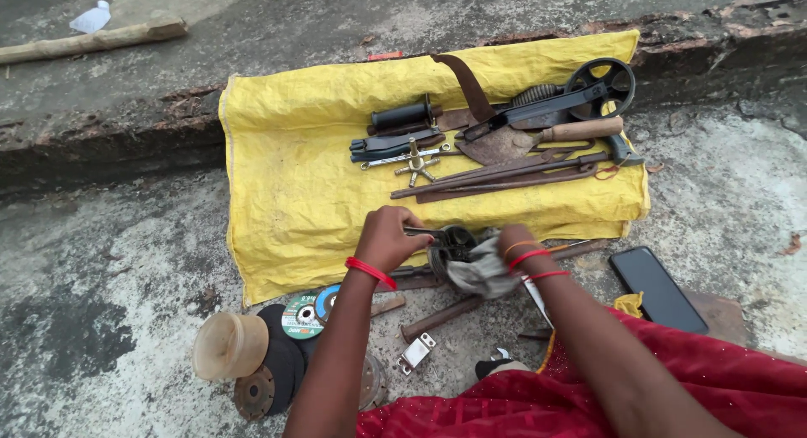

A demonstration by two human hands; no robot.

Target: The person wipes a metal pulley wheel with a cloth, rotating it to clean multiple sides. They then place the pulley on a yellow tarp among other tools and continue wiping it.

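Here, hands (445, 245) at yellow sheet (286, 186) edge

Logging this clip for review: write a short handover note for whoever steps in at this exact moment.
Left hand: closed on a dark round metal part at the near edge of the yellow sheet.
Right hand: pressing a grey rag against that part.
Laid out on the sheet: rusty rods, wooden-handled tool, black wheel.
On the ground: grinding discs, beige cup, phone.
Done: sheet tools lie arranged.
Left: part still in hand; ground items unsorted.
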